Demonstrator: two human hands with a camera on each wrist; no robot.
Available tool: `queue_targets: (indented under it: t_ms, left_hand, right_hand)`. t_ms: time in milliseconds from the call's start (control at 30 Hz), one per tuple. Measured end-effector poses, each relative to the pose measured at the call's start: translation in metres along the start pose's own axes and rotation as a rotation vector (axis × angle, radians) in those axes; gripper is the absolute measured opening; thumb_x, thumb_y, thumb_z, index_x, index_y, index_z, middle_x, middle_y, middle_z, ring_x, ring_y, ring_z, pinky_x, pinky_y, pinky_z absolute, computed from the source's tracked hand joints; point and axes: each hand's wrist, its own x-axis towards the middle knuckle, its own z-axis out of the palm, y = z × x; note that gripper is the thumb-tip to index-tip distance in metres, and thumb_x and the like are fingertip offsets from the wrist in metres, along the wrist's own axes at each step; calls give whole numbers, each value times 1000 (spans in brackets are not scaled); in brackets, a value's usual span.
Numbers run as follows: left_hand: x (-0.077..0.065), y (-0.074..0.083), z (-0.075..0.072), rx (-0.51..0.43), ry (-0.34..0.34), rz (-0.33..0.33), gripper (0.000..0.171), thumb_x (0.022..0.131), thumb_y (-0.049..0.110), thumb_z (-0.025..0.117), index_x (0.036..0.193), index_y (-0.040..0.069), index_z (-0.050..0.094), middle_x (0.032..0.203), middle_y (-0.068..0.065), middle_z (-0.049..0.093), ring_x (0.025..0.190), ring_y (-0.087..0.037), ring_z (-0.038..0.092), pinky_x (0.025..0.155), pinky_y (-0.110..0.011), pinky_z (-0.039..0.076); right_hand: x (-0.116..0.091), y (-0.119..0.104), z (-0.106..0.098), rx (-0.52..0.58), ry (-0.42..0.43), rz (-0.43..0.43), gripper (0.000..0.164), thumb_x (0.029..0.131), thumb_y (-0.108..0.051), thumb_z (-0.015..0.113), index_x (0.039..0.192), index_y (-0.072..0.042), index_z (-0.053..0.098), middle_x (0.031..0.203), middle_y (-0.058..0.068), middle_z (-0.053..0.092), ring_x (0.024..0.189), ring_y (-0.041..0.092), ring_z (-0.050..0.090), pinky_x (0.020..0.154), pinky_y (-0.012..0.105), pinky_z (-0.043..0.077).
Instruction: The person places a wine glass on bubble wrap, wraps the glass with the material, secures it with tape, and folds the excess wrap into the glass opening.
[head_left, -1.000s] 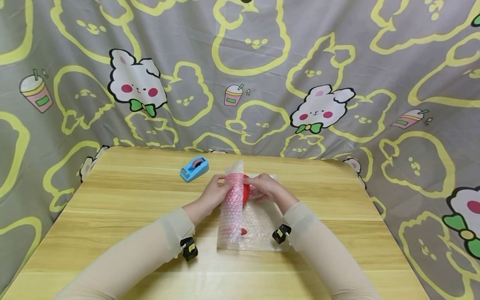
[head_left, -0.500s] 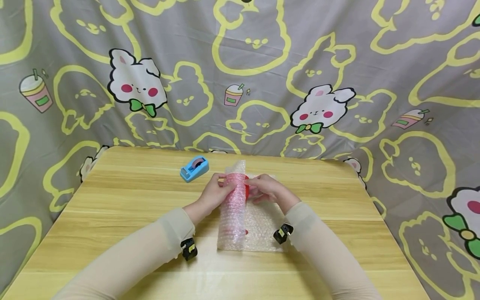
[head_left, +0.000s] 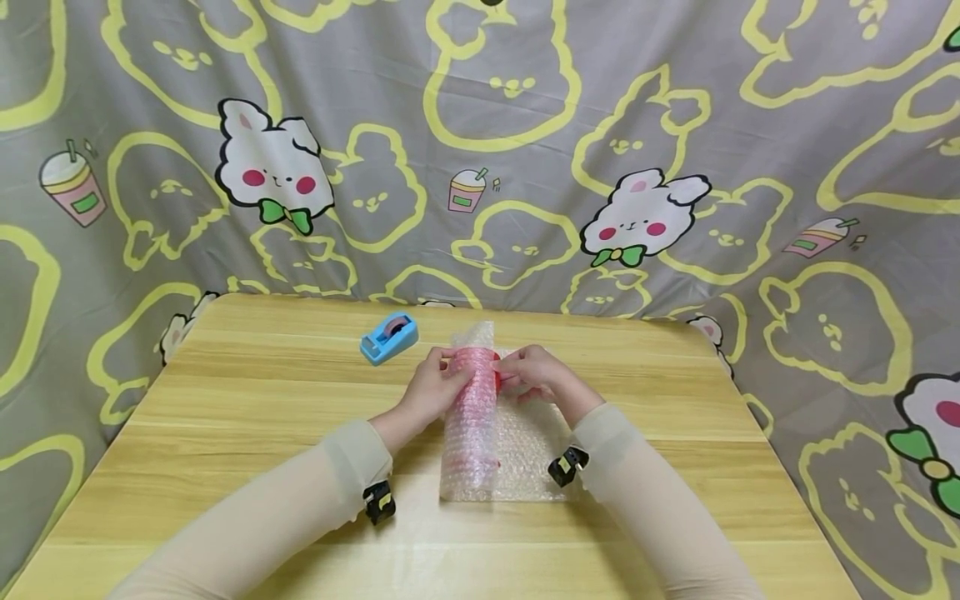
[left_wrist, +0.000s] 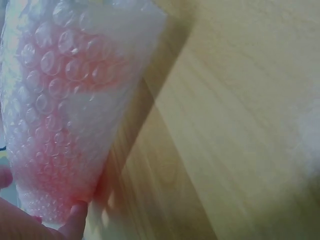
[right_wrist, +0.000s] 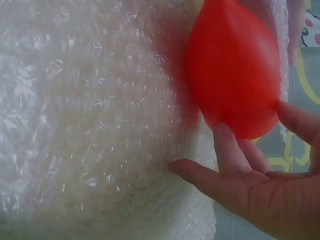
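A red rounded object (head_left: 496,380) lies half rolled in a sheet of bubble wrap (head_left: 471,425) at the table's middle. My left hand (head_left: 437,385) grips the far end of the roll from the left, fingers curled over it. My right hand (head_left: 529,374) holds the bare red end from the right. In the right wrist view the red object (right_wrist: 235,70) sticks out of the bubble wrap (right_wrist: 90,125), with my fingers (right_wrist: 235,170) under it and my thumb at its side. The left wrist view shows the pink-tinted roll (left_wrist: 65,110) and a fingertip (left_wrist: 76,219) at its lower edge.
A blue tape dispenser (head_left: 388,337) stands behind and left of the roll. The wooden table (head_left: 225,417) is bare around it. A grey cartoon-print cloth (head_left: 525,150) hangs behind and down both sides of the table.
The roll has turned a little to the right over the flat sheet. More of the red object is covered, and both hands have shifted slightly right with it.
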Motion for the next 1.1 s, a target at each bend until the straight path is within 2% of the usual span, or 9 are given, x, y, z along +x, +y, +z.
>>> queue_targets:
  t_ms: [100,267,533,667,800,933,1100]
  left_hand:
    - [-1,2,1,-6,1,-8,41,103,25,56,138,6,48,141,-22,49,126,-38,53,101,-51,49]
    - [-4,6,-1,-42,-18,-26,39,104,20,54,141,10,48,142,-19,49,125,-37,55,98,-49,52]
    - [-3,4,-4,-24,-14,83,43,99,11,60,140,5,52,138,-22,53,113,-37,62,89,-45,57]
    - [-1,1,-3,-2,-13,111,43,98,12,62,140,4,52,137,-22,53,112,-36,63,87,-44,58]
    - [-1,2,-1,16,-15,107,44,98,14,63,140,6,52,139,-21,50,113,-36,62,86,-43,58]
    - [-3,4,-1,48,-11,105,45,98,18,64,141,8,52,139,-22,47,113,-37,61,86,-43,58]
    - [-5,3,1,79,-7,119,47,98,21,64,142,9,52,136,-22,46,111,-36,61,86,-41,58]
  right_hand:
    - [0,1,-1,4,2,1,30,97,-19,64,114,5,65,93,8,73,106,32,67,92,58,52]
    - [1,3,-2,15,-7,-7,31,98,-19,63,117,5,64,100,14,74,104,29,69,92,57,52]
    - [1,4,0,28,-13,-32,34,100,-14,60,124,10,59,112,22,71,104,30,68,91,54,53]
    - [1,4,1,59,23,-26,29,101,-11,59,121,7,50,106,19,70,105,34,68,91,57,52]
    - [0,2,2,73,50,-27,20,100,-7,57,113,0,43,103,14,62,104,36,67,89,60,52]
    - [0,2,4,49,60,-34,16,100,-4,57,112,0,47,104,14,56,95,31,66,86,57,54]
    - [-1,3,6,32,58,-37,14,101,-5,55,113,1,53,100,11,58,85,23,62,82,54,55]
